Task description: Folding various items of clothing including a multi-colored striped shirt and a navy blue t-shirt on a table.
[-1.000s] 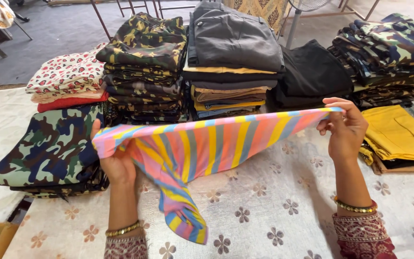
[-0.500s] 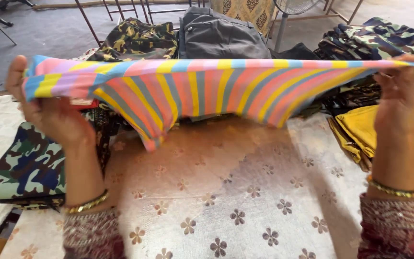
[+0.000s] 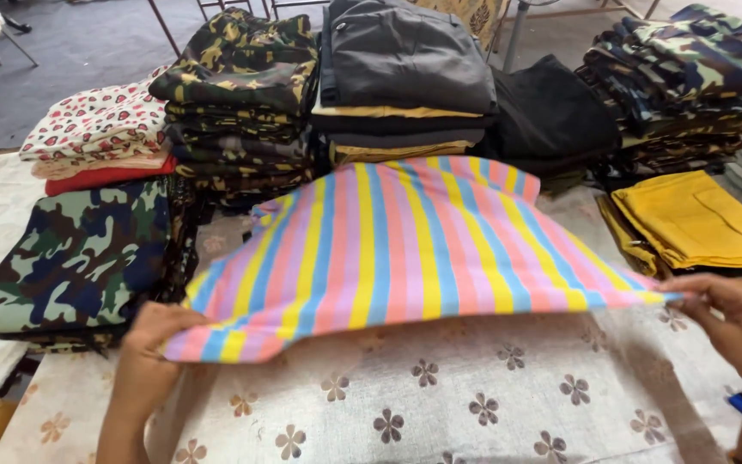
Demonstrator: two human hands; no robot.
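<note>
A garment with pink, yellow, blue and lilac stripes is spread out almost flat above the flower-patterned table cover. My left hand grips its near left corner. My right hand pinches its near right corner at the edge of the view. The far edge of the cloth reaches the folded stacks behind.
Folded piles ring the back: blue-green camouflage at left, heart-print and red cloth, dark camouflage, grey and mustard items, black cloth, more camouflage, yellow garments at right.
The striped garment was held up stretched between my hands; it has now swung forward and down, laid out flat over the table, and my hands have dropped low.
</note>
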